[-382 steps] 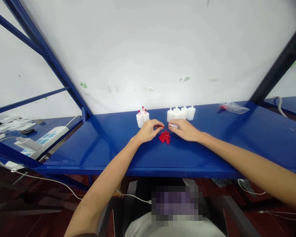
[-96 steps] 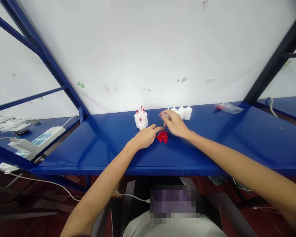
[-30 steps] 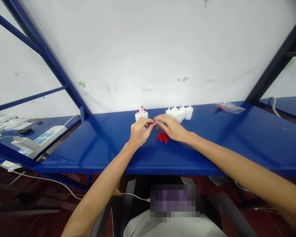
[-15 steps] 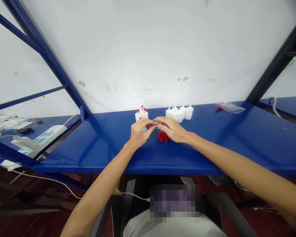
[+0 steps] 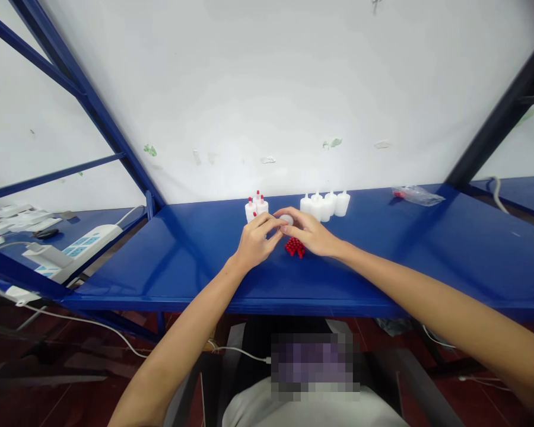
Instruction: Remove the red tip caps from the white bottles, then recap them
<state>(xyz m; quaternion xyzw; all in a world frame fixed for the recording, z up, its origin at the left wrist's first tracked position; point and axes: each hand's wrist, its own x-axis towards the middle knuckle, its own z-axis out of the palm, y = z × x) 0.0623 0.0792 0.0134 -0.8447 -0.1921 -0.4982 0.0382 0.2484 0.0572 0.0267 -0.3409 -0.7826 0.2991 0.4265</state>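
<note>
My right hand (image 5: 311, 233) is closed round a small white bottle (image 5: 286, 220), whose round end shows between the fingers. The fingers of my left hand (image 5: 258, 238) are pressed together at the same bottle, from its left side; the bottle's tip is hidden. Just below the hands lies a pile of small red caps (image 5: 295, 247). White bottles with red caps (image 5: 262, 207) stand behind my left hand, partly covered by it. Several white bottles without caps (image 5: 326, 209) stand behind my right hand.
The blue table (image 5: 196, 255) reaches back to a white wall. A clear plastic bag (image 5: 418, 194) with something red in it lies at the back right. At the left, a white power strip (image 5: 78, 252) and cables lie beside the blue frame.
The bottle has turned in my hands, so its round white end now shows. The red piece seen between my fingertips before is now hidden. The camera view has shifted slightly.
</note>
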